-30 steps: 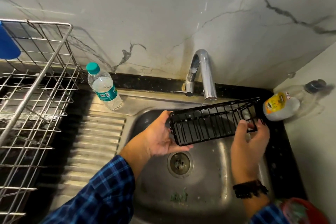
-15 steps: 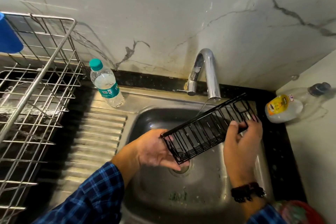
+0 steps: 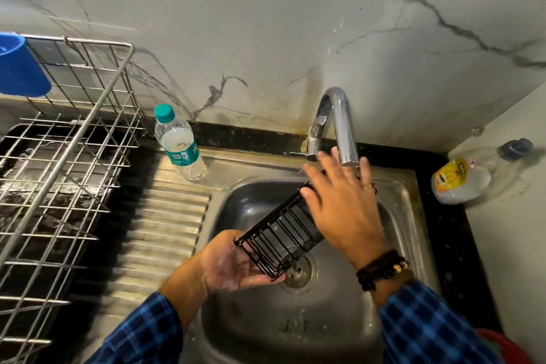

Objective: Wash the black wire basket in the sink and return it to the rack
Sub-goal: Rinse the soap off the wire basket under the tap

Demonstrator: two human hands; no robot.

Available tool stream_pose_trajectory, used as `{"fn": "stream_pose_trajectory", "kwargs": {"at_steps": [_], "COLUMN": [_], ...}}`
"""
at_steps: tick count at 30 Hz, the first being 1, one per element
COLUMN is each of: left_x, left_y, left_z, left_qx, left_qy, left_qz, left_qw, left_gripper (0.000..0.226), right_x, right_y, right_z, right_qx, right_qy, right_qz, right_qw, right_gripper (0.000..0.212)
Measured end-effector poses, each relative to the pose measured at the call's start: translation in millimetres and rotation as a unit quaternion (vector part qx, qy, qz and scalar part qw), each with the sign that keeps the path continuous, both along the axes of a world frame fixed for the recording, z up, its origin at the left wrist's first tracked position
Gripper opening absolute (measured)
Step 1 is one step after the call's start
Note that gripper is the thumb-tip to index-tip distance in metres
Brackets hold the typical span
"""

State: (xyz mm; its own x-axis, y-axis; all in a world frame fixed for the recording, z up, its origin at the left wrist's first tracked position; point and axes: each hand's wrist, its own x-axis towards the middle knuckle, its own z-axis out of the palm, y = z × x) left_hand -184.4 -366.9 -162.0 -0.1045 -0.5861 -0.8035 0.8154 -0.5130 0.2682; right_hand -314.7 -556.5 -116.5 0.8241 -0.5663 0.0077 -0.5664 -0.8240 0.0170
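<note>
The black wire basket point(image 3: 280, 233) hangs tilted over the steel sink point(image 3: 399, 186), its low end near the drain and its high end toward the chrome tap point(image 3: 339, 127). My left hand point(image 3: 233, 263) grips the basket's low end from underneath. My right hand point(image 3: 339, 201) is off the basket, fingers spread, stretched over its upper end with the fingertips just below the tap's spout and lever. The upper end of the basket is hidden behind that hand. The silver wire dish rack point(image 3: 65, 156) stands at the left on the counter.
A water bottle with a teal cap point(image 3: 178, 145) stands on the ribbed drainboard point(image 3: 159, 230). A blue cup point(image 3: 17, 65) hangs on the rack's back corner. A yellow-labelled bottle point(image 3: 461, 180) lies at the right. Something red point(image 3: 496, 343) shows at the lower right edge.
My right hand has let go of the basket and moved up toward the tap. The basket has tilted steeper, low end dropping toward the drain, held by the left hand alone.
</note>
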Motion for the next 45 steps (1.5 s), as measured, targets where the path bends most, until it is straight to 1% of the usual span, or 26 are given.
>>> {"fn": "stream_pose_trajectory", "kwargs": {"at_steps": [2,3,4,6,7,9,10,11,13,15,16,18,19,21,23,25,27,29,31,34,35,37,39,40,42,45], "left_x": [0,-1,-1,-3,-5,-7,-7,-7,-5,0,3,7,7,8,8,7,6,4,0,-6,-10,-19,-33,-39,-45,-45], "left_y": [2,3,3,3,2,0,-1,-2,-5,-8,-11,-16,-18,-21,-24,-26,-24,-22,-21,-21,-23,-31,-44,-51,-60,-61], "left_z": [0,1,1,0,1,2,2,4,8,9,9,10,11,15,20,20,18,14,12,12,13,14,14,13,10,4], "left_qx": [-0.001,0.002,0.007,0.016,0.017,0.019,0.016,0.014,0.015,0.006,0.003,-0.001,-0.006,-0.017,-0.023,-0.026,-0.034,-0.049,-0.061,-0.052,-0.045,-0.046,-0.06,-0.065,-0.056,-0.044], "left_qy": [-0.002,-0.004,-0.008,-0.024,-0.033,-0.05,-0.056,-0.061,-0.078,-0.111,-0.129,-0.168,-0.19,-0.235,-0.27,-0.276,-0.272,-0.273,-0.271,-0.259,-0.261,-0.26,-0.249,-0.242,-0.227,-0.223], "left_qz": [-0.013,-0.016,-0.014,-0.012,-0.016,-0.025,-0.025,-0.017,0.013,0.045,0.053,0.048,0.037,0.016,-0.007,-0.034,-0.058,-0.079,-0.103,-0.109,-0.113,-0.138,-0.172,-0.182,-0.178,-0.163], "left_qw": [1.0,1.0,1.0,1.0,0.999,0.998,0.998,0.998,0.997,0.993,0.99,0.985,0.981,0.972,0.963,0.96,0.96,0.958,0.955,0.958,0.958,0.955,0.951,0.951,0.956,0.96], "left_gripper": [0.044,0.045,0.047,0.053,0.055,0.052,0.047,0.042,0.037,0.047,0.058,0.077,0.083,0.086,0.084,0.086,0.088,0.084,0.077,0.072,0.076,0.083,0.085,0.085,0.081,0.071], "right_x": [-3,-5,-6,-6,-5,-6,-8,-11,-17,-23,-26,-31,-33,-36,-37,-36,-35,-34,-33,-24,-17,0,21,30,42,42], "right_y": [-18,-25,-30,-34,-34,-36,-39,-43,-51,-59,-62,-62,-60,-55,-51,-50,-50,-51,-55,-58,-57,-46,-30,-24,-20,-30], "right_z": [11,15,19,20,20,19,18,16,11,0,-7,-14,-15,-17,-19,-24,-25,-25,-25,-18,-14,-7,-5,-7,-11,-14], "right_qx": [0.027,0.066,0.122,0.211,0.24,0.267,0.258,0.25,0.275,0.325,0.324,0.262,0.233,0.194,0.165,0.162,0.164,0.16,0.149,0.222,0.256,0.31,0.325,0.324,0.303,0.291], "right_qy": [-0.057,-0.096,-0.134,-0.167,-0.184,-0.235,-0.248,-0.247,-0.192,-0.133,-0.1,-0.033,-0.015,-0.003,-0.021,-0.052,-0.055,0.005,0.098,0.218,0.228,0.209,0.186,0.188,0.218,0.239], "right_qz": [-0.069,-0.103,-0.132,-0.184,-0.214,-0.269,-0.294,-0.314,-0.342,-0.352,-0.345,-0.329,-0.33,-0.333,-0.333,-0.315,-0.273,-0.208,-0.127,-0.025,0.0,0.058,0.102,0.12,0.156,0.173], "right_qw": [0.996,0.988,0.974,0.945,0.929,0.895,0.886,0.882,0.878,0.868,0.875,0.907,0.915,0.923,0.928,0.934,0.946,0.965,0.976,0.95,0.939,0.926,0.922,0.92,0.915,0.91], "right_gripper": [0.053,0.049,0.041,0.025,0.026,0.025,0.021,0.016,0.011,0.015,0.02,0.029,0.03,0.034,0.037,0.033,0.03,0.034,0.03,0.02,0.018,0.016,0.015,0.019,0.028,0.032]}}
